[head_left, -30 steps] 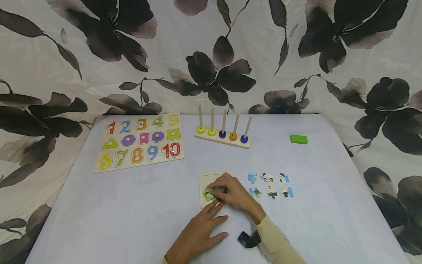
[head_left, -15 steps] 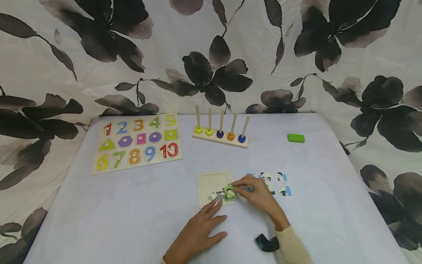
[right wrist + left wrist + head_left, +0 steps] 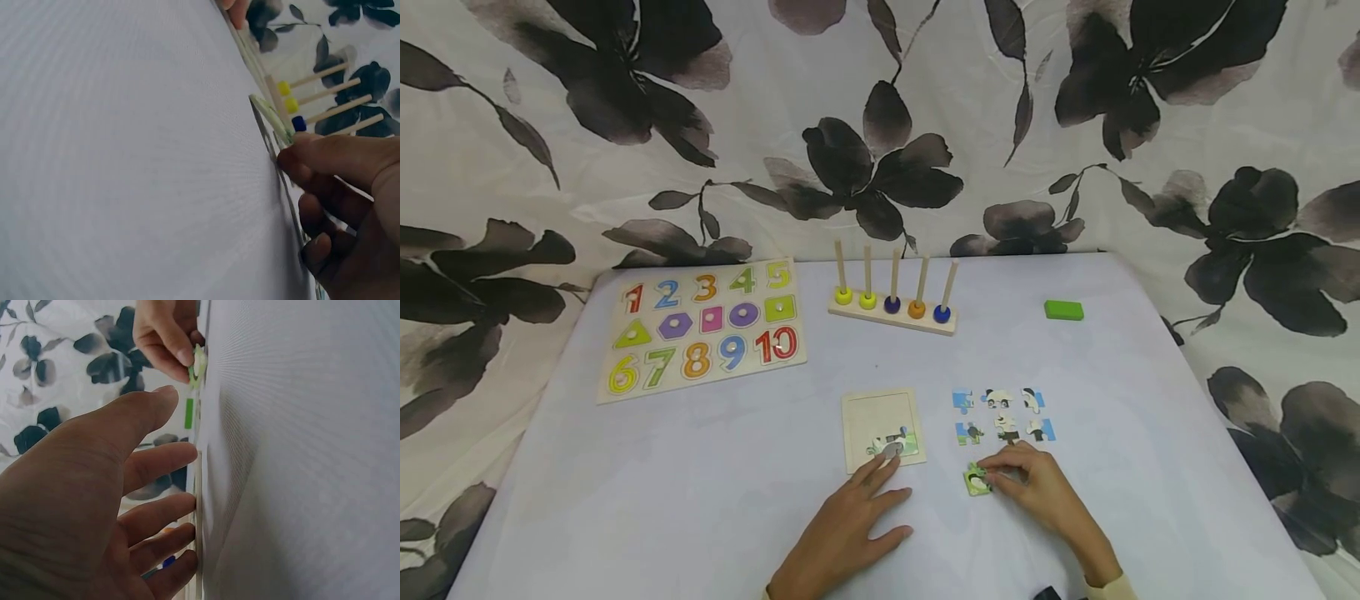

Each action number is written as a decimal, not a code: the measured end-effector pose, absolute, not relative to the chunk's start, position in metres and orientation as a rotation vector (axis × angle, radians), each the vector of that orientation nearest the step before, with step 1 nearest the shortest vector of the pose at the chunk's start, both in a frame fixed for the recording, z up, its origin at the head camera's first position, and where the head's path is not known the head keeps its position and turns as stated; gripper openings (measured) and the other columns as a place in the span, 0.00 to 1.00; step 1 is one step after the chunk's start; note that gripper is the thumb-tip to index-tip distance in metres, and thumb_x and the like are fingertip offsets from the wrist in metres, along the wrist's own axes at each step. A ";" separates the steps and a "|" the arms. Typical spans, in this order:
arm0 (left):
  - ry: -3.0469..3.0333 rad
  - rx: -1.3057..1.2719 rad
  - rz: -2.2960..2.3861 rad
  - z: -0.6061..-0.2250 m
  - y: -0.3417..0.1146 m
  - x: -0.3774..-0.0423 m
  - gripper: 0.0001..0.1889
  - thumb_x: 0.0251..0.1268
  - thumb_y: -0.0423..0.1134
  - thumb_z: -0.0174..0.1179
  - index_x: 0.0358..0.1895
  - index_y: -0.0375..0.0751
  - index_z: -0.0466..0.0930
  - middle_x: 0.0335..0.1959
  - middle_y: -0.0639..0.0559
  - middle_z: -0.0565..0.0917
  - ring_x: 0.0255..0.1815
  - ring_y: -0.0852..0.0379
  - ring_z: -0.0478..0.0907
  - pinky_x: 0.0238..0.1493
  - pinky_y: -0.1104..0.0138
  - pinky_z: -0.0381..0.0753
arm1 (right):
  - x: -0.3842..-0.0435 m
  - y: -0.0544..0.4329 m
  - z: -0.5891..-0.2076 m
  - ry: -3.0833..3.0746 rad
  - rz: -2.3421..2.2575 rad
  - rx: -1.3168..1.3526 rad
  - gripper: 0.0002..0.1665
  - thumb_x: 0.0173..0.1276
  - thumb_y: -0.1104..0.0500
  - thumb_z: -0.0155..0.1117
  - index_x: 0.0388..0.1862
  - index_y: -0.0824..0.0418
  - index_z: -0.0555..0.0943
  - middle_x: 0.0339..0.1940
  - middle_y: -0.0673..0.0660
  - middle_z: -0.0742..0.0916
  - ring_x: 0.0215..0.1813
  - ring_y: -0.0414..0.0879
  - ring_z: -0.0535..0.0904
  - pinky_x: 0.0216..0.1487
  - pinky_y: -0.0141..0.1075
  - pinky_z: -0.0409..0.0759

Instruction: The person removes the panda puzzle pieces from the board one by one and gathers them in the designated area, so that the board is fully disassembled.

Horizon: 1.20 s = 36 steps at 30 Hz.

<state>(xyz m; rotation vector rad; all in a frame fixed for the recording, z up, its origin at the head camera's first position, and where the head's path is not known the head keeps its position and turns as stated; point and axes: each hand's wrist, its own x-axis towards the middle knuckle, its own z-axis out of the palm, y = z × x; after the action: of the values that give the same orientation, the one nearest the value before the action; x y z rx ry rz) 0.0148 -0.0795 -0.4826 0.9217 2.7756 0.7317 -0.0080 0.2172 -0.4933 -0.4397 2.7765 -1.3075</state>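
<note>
In the head view my right hand (image 3: 1041,492) pinches a green jigsaw puzzle piece (image 3: 976,482) between thumb and fingertips, low over the table in front of the loose pieces. The right wrist view has this green piece (image 3: 269,112) tilted, one edge near the cloth. My left hand (image 3: 850,525) lies with fingers extended, fingertips at the front edge of a square wooden puzzle frame (image 3: 876,412). Inside that frame, joined pieces (image 3: 901,442) fill the lower right part, partly covered by my fingertips. Several loose panda puzzle pieces (image 3: 997,399) lie in two rows right of the frame.
A number-and-shape board (image 3: 722,308) lies at the back left. Beside it stands a wooden peg stand (image 3: 891,310) with coloured rings. A green block (image 3: 1063,310) is at the back right. Floral cloth (image 3: 880,167) hangs behind the table.
My right hand has lifted the green piece out of the frame and carried it right and toward me, below the loose pieces. The left hand stays at the frame's edge.
</note>
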 end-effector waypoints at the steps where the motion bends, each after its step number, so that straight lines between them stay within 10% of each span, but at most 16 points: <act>1: 2.779 0.923 0.732 -0.483 -0.080 0.015 0.22 0.64 0.58 0.59 0.56 0.51 0.81 0.71 0.50 0.67 0.72 0.49 0.61 0.63 0.55 0.72 | -0.008 0.217 -0.494 2.785 -1.292 -0.446 0.13 0.55 0.64 0.73 0.38 0.50 0.88 0.34 0.39 0.86 0.37 0.34 0.75 0.37 0.30 0.76; 36: 2.832 0.976 0.752 -0.482 -0.080 0.016 0.22 0.65 0.60 0.57 0.56 0.53 0.81 0.68 0.51 0.71 0.70 0.49 0.64 0.63 0.56 0.72 | -0.039 0.159 -0.463 2.761 -1.294 -0.637 0.08 0.64 0.59 0.67 0.43 0.54 0.86 0.36 0.40 0.84 0.37 0.36 0.75 0.34 0.31 0.76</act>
<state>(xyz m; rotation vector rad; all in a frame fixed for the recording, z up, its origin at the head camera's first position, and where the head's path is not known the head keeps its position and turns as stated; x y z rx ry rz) 0.0160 -0.0801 -0.4824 0.9760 2.8325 0.7523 -0.0390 0.1589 -0.4629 -0.6367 2.7612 -1.2935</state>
